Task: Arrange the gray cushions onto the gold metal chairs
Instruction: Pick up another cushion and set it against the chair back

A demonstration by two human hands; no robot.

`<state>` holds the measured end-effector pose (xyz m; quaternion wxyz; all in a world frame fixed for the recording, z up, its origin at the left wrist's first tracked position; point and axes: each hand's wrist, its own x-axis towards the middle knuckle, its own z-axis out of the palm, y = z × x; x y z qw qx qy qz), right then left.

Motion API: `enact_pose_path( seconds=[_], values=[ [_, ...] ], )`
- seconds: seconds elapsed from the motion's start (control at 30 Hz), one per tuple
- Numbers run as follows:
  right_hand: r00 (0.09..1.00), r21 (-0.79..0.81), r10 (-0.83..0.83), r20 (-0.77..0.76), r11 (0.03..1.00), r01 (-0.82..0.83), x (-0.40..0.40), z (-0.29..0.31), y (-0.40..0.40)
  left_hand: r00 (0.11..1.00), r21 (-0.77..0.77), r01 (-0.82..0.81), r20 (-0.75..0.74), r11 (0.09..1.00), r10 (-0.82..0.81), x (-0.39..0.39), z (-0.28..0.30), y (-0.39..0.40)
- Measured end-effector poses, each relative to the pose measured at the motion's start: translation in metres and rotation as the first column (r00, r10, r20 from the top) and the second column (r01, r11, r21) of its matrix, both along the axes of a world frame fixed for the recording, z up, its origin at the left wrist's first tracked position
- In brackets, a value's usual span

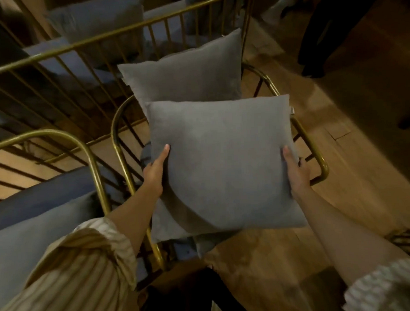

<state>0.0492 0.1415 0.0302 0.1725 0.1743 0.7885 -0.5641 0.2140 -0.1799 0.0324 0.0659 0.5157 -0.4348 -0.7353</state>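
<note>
Gray cushion gripped between left hand and right hand.

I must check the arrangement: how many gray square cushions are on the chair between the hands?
2: one gray square fabric cushion held flat, one upright behind it; more may be hidden.

Gray cushion, gold chair, beige-striped sleeve, brown wooden floor
</note>
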Motion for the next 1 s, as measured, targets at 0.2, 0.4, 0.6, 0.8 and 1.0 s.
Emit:
enact_pose_path(
  seconds=[0.2,0.4,0.6,0.8,1.0],
  values=[
    [0.989,-0.17,0.143,-0.043,0.974,-0.148,0.003,0.053,-0.08,0.985,-0.128,-0.154,-0.101,0.98,0.142,0.046,0.058,-0.058],
    [0.933,-0.253,0.357,-0.051,0.899,-0.358,0.038,0.079,-0.18,0.961,-0.255,-0.275,-0.105,0.927,0.256,0.13,0.113,-0.116],
    [0.846,-0.301,0.531,-0.046,0.8,-0.519,0.11,0.09,-0.288,0.913,-0.38,-0.388,-0.035,0.84,0.406,0.244,0.135,-0.169],
    [0.773,-0.332,0.633,-0.022,0.725,-0.604,0.206,0.094,-0.398,0.865,-0.436,-0.457,-0.015,0.775,0.502,0.352,0.15,-0.245],
    [0.789,-0.33,0.615,-0.015,0.741,-0.584,0.285,0.075,-0.506,0.874,-0.489,-0.423,0.001,0.763,0.485,0.416,0.156,-0.36]
  ],
)
